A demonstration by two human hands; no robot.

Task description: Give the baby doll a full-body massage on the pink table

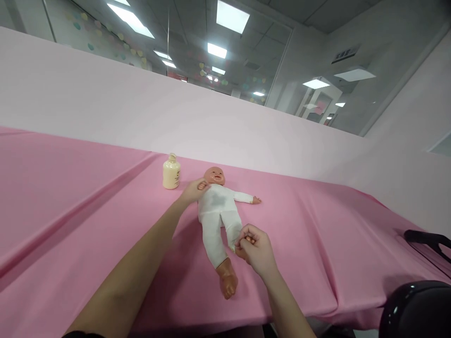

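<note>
A baby doll (218, 202) in a white cloth suit lies on its back on a pink sheet (282, 281), its head at the far end. A grey patch shows on its chest. My left hand (195, 190) is closed around the doll's arm at its shoulder side, and small doll fingers peek out of the grip. Down at the legs, my right hand (259, 249) is closed on the doll's foot, which my fingers partly hide. The doll's other foot (228, 279) and its other arm (243, 197) rest free on the sheet.
A cream bottle (171, 173) stands left of the doll's head. Behind runs a low white wall (211, 126) topped by glass. A black chair (416, 310) is at the lower right, with a black armrest (426, 238) above it.
</note>
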